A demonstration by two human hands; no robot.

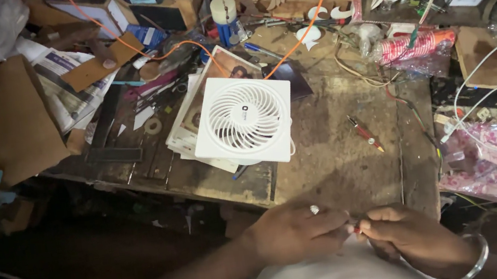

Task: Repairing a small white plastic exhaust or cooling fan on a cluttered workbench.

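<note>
My left hand [297,230], with a ring on one finger, and my right hand [407,234], with a metal bangle on the wrist, meet at the bottom of the view above my lap. Their fingertips pinch a small thin thing with a red tip [356,229], probably a wire end; most of it is hidden by the fingers. A square white ventilation fan [244,119] lies flat on the worn wooden workbench [335,153] ahead of my hands, resting on a pile of papers.
A red-handled screwdriver [364,133] lies to the right of the fan. An orange wire [303,18] runs across the back. White cables [482,97], plastic bags, paper, tools and cardboard crowd the bench's sides and rear.
</note>
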